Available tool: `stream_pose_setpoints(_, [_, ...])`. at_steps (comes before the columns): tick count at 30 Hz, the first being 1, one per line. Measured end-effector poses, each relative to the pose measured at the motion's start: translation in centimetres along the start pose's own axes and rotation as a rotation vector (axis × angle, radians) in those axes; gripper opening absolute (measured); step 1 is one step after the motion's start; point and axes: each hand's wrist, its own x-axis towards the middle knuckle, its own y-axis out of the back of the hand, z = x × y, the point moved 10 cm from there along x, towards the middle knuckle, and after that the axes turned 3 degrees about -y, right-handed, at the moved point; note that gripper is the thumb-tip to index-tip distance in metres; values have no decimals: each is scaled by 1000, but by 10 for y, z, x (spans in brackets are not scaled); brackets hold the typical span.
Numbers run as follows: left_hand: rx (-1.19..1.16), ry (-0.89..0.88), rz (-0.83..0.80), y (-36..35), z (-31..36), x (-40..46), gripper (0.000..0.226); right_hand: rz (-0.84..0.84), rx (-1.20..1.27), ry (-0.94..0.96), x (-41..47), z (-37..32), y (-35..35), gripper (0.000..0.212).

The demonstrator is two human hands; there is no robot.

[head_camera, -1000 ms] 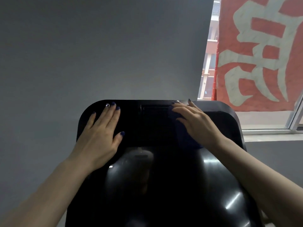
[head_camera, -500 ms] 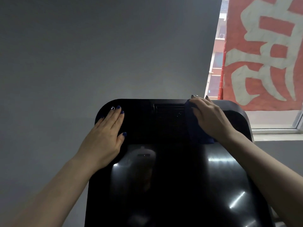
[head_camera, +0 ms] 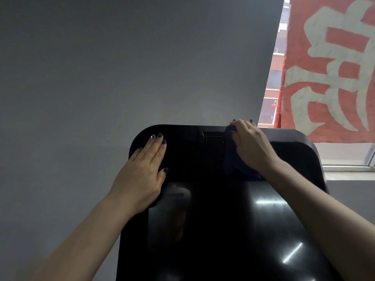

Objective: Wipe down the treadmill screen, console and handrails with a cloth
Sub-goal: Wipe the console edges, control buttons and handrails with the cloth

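Stage: wiping of the console's upper band, judged in progress; screen and handrails judged not yet reached at this moment.
Console [head_camera: 294,159]: black, rounded top corners, fills the lower centre of the frame; a recessed slot [head_camera: 213,136] sits at top centre.
Screen [head_camera: 223,230]: glossy dark panel below the upper band, lower centre, showing light streaks and a dim reflection.
Cloth [head_camera: 231,157]: dark blue, bunched, lying on the upper band right of centre, its top edge just beside the slot, its lower end near the screen's top edge.
Right hand [head_camera: 251,147]: on top of the cloth, fingers curled over the console's top edge and bearing down on the fabric; whether the thumb pinches the cloth cannot be told.
Left hand [head_camera: 144,171]: flat on the upper left of the console, fingers straight and close together, holding nothing; judged a brace.
Governing relation: the unwiped band lies to either side of the cloth along the console's top edge, which runs left to right in the frame; the top right corner is nearer the right hand, the top left corner lies under the left hand.
Handrails: not in view.
Surroundings: grey wall [head_camera: 121,57] upper left; window with red banner [head_camera: 334,67] upper right.
Risk: judged low; cloth may slip off the top edge.
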Motion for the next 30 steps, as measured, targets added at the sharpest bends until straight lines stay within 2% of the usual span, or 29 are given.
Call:
stream_pose_setpoints(4, [-8, -19, 0, 0, -1, 0, 72, -67, 18, 113, -2, -27, -17, 24])
stream_pose_setpoints(9, [-30, -38, 3, 1, -2, -1, 72, -71, -12, 13, 10, -24, -15, 22])
stream_pose_setpoints(12, [-37, -40, 12, 0, -2, -1, 71, -87, 29, 60, 7, -52, -27, 24])
stream_pose_setpoints(15, [-37, -36, 19, 2, -6, -6, 69, -89, 24, 111, -1, -47, -21, 29])
stream_pose_setpoints(18, [-30, -8, 24, 2, -13, -21, 66, -90, -14, 81, 1, -38, -20, 29])
stream_pose_setpoints(22, [-35, 0, 34, -2, -15, -32, 65, -45, 52, 12, 3, -55, -31, 29])
stream_pose_setpoints(27, [-25, -10, 43, -5, -17, -36, 63, -94, 79, 92, -3, -48, -20, 36])
stream_pose_setpoints(30, [-34, -22, 41, -7, -19, -37, 64, -64, 143, -13, 11, -52, -22, 33])
